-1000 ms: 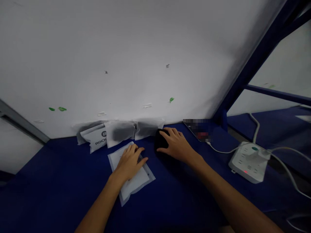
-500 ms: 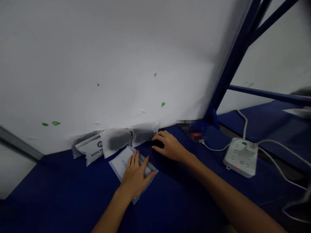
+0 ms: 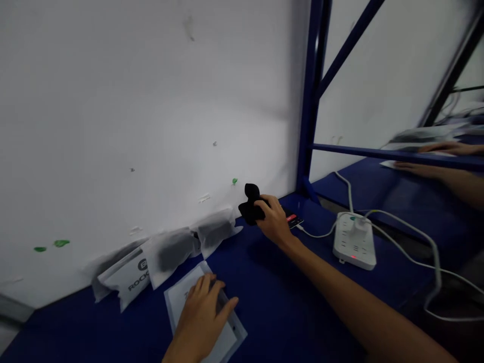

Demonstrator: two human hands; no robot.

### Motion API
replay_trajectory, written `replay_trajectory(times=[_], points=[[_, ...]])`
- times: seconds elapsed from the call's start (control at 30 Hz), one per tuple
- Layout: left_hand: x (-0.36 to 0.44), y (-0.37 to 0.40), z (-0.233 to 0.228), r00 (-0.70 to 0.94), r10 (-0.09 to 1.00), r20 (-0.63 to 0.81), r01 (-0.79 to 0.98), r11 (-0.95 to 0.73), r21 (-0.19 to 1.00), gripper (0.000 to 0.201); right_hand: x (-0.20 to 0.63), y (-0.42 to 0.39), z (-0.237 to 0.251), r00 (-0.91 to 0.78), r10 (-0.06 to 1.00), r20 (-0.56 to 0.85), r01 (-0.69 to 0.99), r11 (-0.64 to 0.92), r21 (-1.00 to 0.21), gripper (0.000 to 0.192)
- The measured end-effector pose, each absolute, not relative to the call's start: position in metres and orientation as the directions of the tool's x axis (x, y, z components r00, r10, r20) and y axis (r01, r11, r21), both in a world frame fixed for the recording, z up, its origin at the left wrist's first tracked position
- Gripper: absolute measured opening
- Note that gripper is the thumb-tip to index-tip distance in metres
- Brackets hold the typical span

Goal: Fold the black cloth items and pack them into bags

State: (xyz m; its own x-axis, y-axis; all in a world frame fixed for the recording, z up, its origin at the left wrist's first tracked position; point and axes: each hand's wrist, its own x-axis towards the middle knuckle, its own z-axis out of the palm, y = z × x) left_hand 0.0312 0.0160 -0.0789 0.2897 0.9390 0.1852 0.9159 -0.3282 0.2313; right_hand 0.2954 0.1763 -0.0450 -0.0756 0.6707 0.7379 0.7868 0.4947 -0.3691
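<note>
My left hand lies over a white zip-style pouch flat on the blue tabletop, its fingers spread and touching the pouch. Part of the pouch's print is hidden under the hand. Farther back and to the right, my right hand grips a matte black object with rounded lobes. It is held up near the wall, its right end covered by my fingers; its exact kind cannot be made out. Several filled white pouches lean in a row against the wall, one with dark lettering.
A dark flat device with a white cable lies behind my right wrist. To the right sits a white power strip with cords. A blue metal frame rises at the wall. Beyond it, another person's hands rest at a table.
My right hand has lifted the black object, raising it toward the wall and slightly right. The left hand stays on the pouch. The view has turned right, showing another person's hands.
</note>
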Motion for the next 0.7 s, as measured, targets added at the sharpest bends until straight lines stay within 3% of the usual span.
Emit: replay_trajectory(times=[0.07, 0.2, 0.3, 0.4, 0.5, 0.57, 0.7], points=[[0.035, 0.016, -0.080, 0.285, 0.936, 0.206, 0.918, -0.328, 0.222, 0.047, 0.295, 0.185, -0.058, -0.105, 0.685, 0.721, 0.830, 0.459, -0.315, 0.038], [0.042, 0.017, -0.102, 0.235, 0.935, 0.265, 0.941, -0.287, 0.180, 0.050, 0.292, 0.200, -0.080, -0.259, 0.804, 0.536, 0.841, 0.461, -0.285, 0.044], [0.051, 0.020, -0.123, 0.202, 0.930, 0.306, 0.960, -0.251, 0.128, 0.056, 0.284, 0.197, -0.078, -0.172, 0.727, 0.664, 0.822, 0.477, -0.310, 0.041], [0.061, 0.021, -0.137, 0.207, 0.916, 0.342, 0.964, -0.252, 0.091, 0.056, 0.267, 0.181, -0.076, -0.315, 0.627, 0.712, 0.737, 0.634, -0.232, 0.036], [0.058, 0.017, -0.146, 0.257, 0.890, 0.378, 0.954, -0.296, 0.050, 0.056, 0.251, 0.167, -0.083, -0.507, 0.594, 0.624, 0.648, 0.740, -0.177, 0.057], [0.042, 0.011, -0.153, 0.317, 0.858, 0.403, 0.937, -0.350, 0.010, 0.055, 0.244, 0.162, -0.089, -0.555, 0.630, 0.544, 0.647, 0.737, -0.193, 0.064], [-0.006, -0.008, -0.151, 0.462, 0.804, 0.375, 0.875, -0.481, -0.046, 0.052, 0.237, 0.166, -0.087, -0.546, 0.723, 0.423, 0.704, 0.670, -0.235, 0.051]])
